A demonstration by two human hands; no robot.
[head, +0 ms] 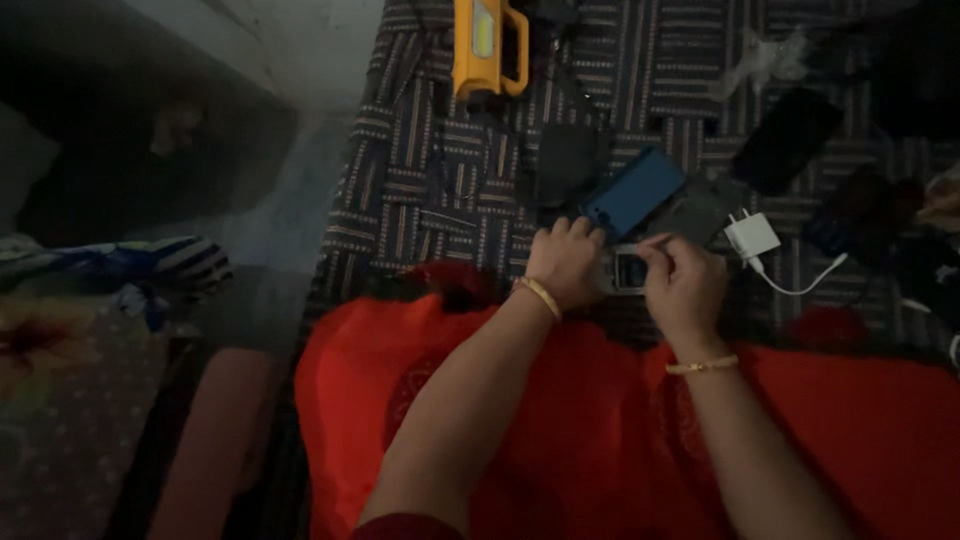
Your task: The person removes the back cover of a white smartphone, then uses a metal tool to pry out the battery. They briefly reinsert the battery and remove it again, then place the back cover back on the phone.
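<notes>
Both my hands meet over a small dark phone-like device (pixel 628 270) lying on a striped patterned cloth (pixel 420 190). My left hand (pixel 566 262) rests on its left end, fingers curled over it. My right hand (pixel 682 283) is closed around a thin tool whose tip touches the device's top edge. Each wrist carries a gold bangle. A blue phone (pixel 634 191) lies tilted just beyond my fingers. Red fabric (pixel 590 440) covers my lap below both forearms.
A yellow hand lamp (pixel 489 45) lies at the top. A white charger plug with cable (pixel 752 238) sits right of my hands. Black phones (pixel 786 138) and dark parts lie at upper right. A dark cover (pixel 566 160) lies mid-cloth. Floral bedding (pixel 70 380) is at left.
</notes>
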